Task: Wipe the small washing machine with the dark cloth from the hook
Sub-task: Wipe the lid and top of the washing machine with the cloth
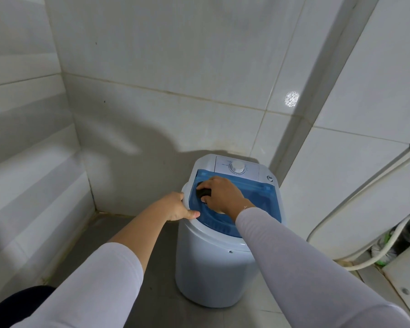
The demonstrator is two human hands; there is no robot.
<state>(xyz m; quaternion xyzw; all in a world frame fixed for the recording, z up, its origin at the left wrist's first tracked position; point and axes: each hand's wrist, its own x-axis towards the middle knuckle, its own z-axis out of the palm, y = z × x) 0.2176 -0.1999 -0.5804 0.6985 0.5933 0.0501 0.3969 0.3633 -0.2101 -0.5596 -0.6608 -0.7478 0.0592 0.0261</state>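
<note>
In the tiled corner, on the grey floor, stands the small washing machine (213, 263), white-bodied with a translucent blue lid (253, 200) on top and a white dial (237, 166) on the panel behind the lid. The right hand (220, 194) lies on the left part of the lid, fingers curled around the dark cloth (202, 192), which is bunched into a small wad and pressed against the blue surface; only part of the cloth shows beneath the fingers. The left hand (179, 207) grips the machine's left rim, thumb on the top edge, fingers wrapped over the side. Both arms wear white sleeves. A white hose (365, 261) runs along the wall at right.
</note>
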